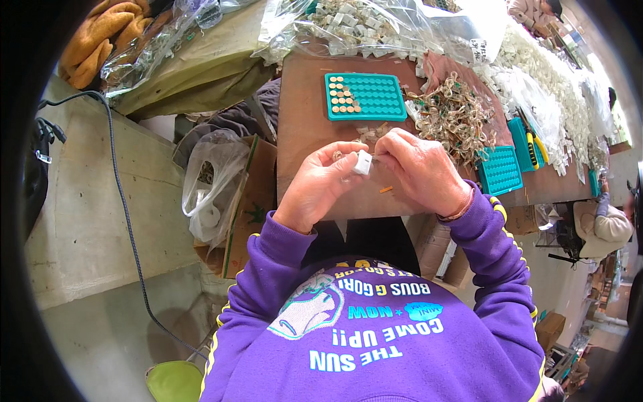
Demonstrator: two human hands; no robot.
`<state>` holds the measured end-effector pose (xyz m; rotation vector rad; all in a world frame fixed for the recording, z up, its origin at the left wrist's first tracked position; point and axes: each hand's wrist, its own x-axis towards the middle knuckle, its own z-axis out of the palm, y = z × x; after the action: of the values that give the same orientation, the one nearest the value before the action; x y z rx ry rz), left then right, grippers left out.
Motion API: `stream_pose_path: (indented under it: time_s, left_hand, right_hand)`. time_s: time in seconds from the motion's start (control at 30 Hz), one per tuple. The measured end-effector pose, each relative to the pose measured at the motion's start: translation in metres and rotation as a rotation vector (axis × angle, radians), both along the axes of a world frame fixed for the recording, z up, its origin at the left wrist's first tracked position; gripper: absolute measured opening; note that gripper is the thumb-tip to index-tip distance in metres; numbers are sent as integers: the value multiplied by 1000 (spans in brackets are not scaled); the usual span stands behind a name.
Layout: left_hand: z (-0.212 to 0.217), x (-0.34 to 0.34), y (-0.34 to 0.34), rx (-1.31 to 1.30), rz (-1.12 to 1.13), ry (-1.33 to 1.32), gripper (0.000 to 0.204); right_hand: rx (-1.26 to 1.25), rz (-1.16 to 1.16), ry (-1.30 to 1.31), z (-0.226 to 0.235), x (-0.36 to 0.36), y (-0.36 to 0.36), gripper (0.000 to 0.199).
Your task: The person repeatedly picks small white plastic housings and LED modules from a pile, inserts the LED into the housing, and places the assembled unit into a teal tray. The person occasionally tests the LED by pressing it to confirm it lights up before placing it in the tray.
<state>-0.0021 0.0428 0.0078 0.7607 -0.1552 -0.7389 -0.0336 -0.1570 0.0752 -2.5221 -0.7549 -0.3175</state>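
Over the near edge of the brown table, my left hand (316,182) holds a small white box-shaped plastic piece (362,163) between thumb and fingers. Close against it on the right, my right hand (423,169) has its fingers pinched together. A thin strand seems to run from them to the white piece, but what they grip is mostly hidden. Beyond both hands lies a teal tray (385,98) with rows of pockets, the left ones filled with round tan discs. To its right is a heap of tangled coiled wires (450,115).
A second teal tray (501,171) and yellow-handled pliers (534,149) lie at the right. Clear plastic bags (365,23) of white pieces cover the far side. Left of the table stands a cardboard box (242,208) with a plastic bag (213,174). Another person (601,224) sits far right.
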Motion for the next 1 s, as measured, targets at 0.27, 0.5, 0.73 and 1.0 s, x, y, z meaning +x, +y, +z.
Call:
stream_pose_path:
  time_s: [0.27,0.5,0.73,1.0]
  left_hand:
    - [-3,3,0,-30,-7,12,24]
    - [-2,1,-2,-5,13,-31,22]
    - [0,-1,-2,3,48,-45,23]
    - [-1,-2,-2,-9,64,-21,24]
  right_hand:
    - [-94,47,-22,7,2,1,25]
    - [-300,88,-54,11,1,7,26]
    - [-16,-39,15,-2,-1,16,16]
    - [295,-157,9,-20,-5,23,9]
